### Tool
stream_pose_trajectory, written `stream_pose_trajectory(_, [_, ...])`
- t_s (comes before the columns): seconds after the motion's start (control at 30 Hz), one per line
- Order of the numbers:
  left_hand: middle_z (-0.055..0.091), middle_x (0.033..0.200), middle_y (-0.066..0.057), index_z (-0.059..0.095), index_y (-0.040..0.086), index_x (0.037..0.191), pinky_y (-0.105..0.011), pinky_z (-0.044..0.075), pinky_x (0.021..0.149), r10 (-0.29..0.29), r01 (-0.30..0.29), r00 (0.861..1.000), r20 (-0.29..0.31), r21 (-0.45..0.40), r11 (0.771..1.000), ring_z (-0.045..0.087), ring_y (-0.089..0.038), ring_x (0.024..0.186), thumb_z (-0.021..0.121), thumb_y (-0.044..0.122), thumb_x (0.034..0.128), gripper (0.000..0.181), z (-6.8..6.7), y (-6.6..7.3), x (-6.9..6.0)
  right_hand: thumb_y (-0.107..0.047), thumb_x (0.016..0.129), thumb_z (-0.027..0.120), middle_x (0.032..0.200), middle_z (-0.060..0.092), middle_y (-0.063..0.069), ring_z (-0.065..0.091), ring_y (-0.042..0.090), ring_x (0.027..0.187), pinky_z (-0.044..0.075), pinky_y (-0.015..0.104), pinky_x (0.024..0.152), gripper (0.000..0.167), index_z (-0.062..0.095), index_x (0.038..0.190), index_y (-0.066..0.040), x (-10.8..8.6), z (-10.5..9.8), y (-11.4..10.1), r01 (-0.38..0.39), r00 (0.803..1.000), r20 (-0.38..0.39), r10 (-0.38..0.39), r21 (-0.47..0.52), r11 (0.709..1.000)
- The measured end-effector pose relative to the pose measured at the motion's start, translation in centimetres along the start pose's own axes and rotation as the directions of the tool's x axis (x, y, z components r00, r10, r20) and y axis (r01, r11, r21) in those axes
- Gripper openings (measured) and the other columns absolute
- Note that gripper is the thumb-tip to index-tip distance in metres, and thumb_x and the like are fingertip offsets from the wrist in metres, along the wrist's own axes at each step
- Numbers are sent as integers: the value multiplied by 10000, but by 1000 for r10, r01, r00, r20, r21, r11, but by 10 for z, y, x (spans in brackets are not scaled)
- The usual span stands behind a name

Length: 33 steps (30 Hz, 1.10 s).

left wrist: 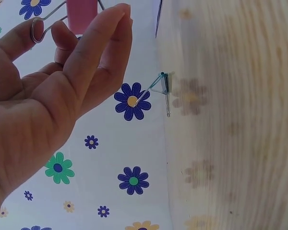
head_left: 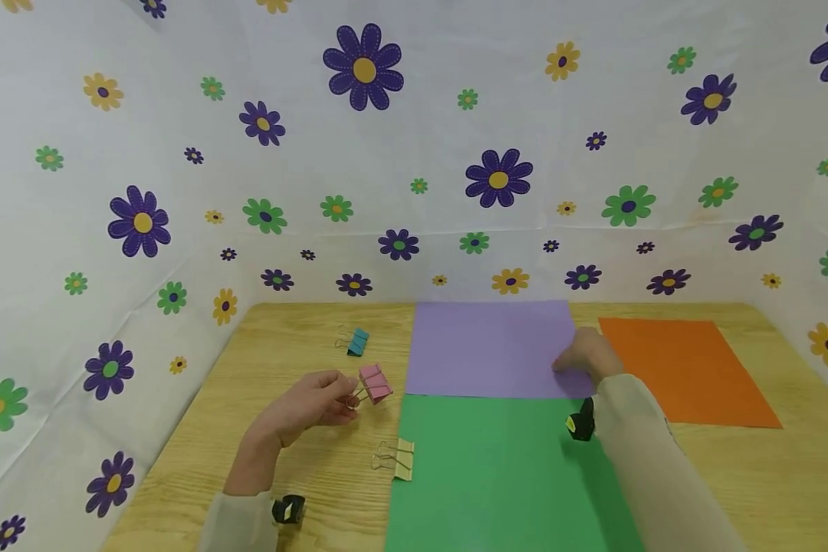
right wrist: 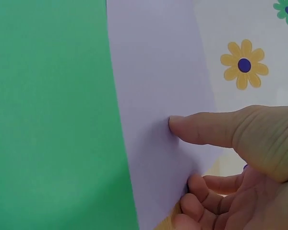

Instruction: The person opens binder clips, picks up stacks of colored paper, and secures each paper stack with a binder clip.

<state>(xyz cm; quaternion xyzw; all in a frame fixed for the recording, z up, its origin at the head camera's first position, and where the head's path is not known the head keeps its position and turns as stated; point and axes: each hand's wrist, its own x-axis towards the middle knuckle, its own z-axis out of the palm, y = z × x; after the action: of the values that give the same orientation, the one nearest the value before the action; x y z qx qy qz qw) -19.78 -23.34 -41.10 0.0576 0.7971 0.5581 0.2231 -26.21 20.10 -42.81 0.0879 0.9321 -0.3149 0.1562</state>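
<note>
Pinching the pink binder clip point(head_left: 376, 383) by its wire handles, the left hand point(head_left: 302, 406) hovers over the left part of the tabletop point(head_left: 207, 460), thumb and fingers drawn together on the metal and the clip's body turned toward the paper. A grip near the ends of both handles should give the best leverage for opening the spring. Rightward, the purple sheet point(head_left: 490, 349) lies against the tabletop's far edge; the right hand point(head_left: 586, 354) is at its right edge, thumb extended onto the paper and the other fingers curled beside it, though I cannot tell whether they pinch the edge. Light, even pressure seems wise, since a push could slide the sheet out of line. As for the rest, a teal clip point(head_left: 358, 342) lies toward the tabletop's far left corner. Next, a yellow clip point(head_left: 404, 460) sits at the left edge of the green sheet point(head_left: 490, 475), which meets the purple one and stretches toward the near edge; the yellow clip could snag a low left hand. The right sleeve point(head_left: 648, 445) covers part of the green sheet's right side, and an orange sheet point(head_left: 686, 372) lies apart, toward the far right corner.
</note>
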Motion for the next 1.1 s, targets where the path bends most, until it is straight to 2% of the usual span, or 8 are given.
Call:
stream_pose_trajectory(0.13, [597, 1050, -173, 564, -40, 959, -384, 574, 864, 4, -4, 1000, 0, 6, 1000, 666, -235, 928, 508, 292, 1046, 348, 0, -2, 1, -94, 801, 754, 1224, 516, 376, 522, 428, 1054, 458, 550, 981, 639, 428, 1237, 240, 0, 0, -1, -21, 1000, 10, 21, 26, 999])
stream_pose_trajectory(0.3, [595, 1058, -174, 568, -40, 969, -387, 575, 860, 21, -21, 1000, 9, 4, 1000, 671, -245, 940, 507, 298, 1047, 352, -1, -1, 0, -110, 819, 756, 1263, 436, 438, 496, 456, 1076, 461, 548, 986, 668, 413, 1257, 260, 3, 2, -4, -59, 998, -18, 59, 2, 998])
stream_pose_trajectory(0.4, [594, 1062, -175, 567, -37, 964, -388, 575, 860, 23, -23, 1000, 13, -1, 1000, 671, -253, 947, 507, 294, 1048, 346, 0, 0, 0, -80, 803, 769, 1223, 428, 429, 494, 440, 1031, 503, 513, 921, 634, 440, 1226, 258, 3, 2, -3, -76, 997, -32, 77, 44, 996])
stream_pose_trajectory(0.57, [598, 1059, -184, 561, -29, 946, -401, 576, 856, 21, -21, 1000, 8, -5, 1000, 673, -265, 941, 510, 289, 1046, 337, 0, 1, -1, -44, 770, 794, 1126, 532, 354, 562, 384, 937, 551, 436, 799, 567, 490, 1170, 218, 2, 3, -2, -91, 995, -33, 95, 124, 988])
stream_pose_trajectory(0.7, [606, 1056, -197, 558, -31, 944, -413, 578, 850, 18, -18, 1000, -5, 9, 1000, 676, -271, 934, 516, 295, 1044, 344, 1, -1, 0, -65, 763, 799, 1114, 558, 335, 565, 386, 947, 535, 484, 851, 590, 476, 1172, 213, 3, 2, 1, -86, 995, -32, 91, 119, 989])
stream_pose_trajectory(0.87, [607, 1060, -200, 561, -38, 963, -404, 579, 846, 3, -3, 1000, -15, 13, 1000, 675, -264, 932, 523, 301, 1040, 349, 1, -3, 2, -32, 770, 781, 1218, 501, 363, 527, 435, 1051, 478, 559, 962, 649, 408, 1235, 225, 3, 4, 3, -105, 994, -9, 109, 187, 977])
stream_pose_trajectory(0.97, [603, 1067, -202, 557, -38, 964, -406, 578, 851, -3, 4, 1000, -16, 13, 1000, 672, -264, 934, 523, 299, 1040, 347, 2, -3, 2, -21, 769, 773, 1263, 469, 381, 503, 452, 1099, 452, 574, 998, 681, 374, 1257, 238, 3, 3, 3, -88, 996, -9, 91, 199, 976])
stream_pose_trajectory(1.1, [604, 1071, -201, 562, -36, 959, -416, 577, 856, -8, 8, 1000, -17, 17, 1000, 670, -263, 940, 523, 301, 1040, 348, 3, -2, 3, -48, 766, 764, 1250, 483, 390, 502, 452, 1101, 451, 564, 1004, 658, 402, 1229, 249, 2, 2, 4, -44, 999, -16, 47, 150, 988])
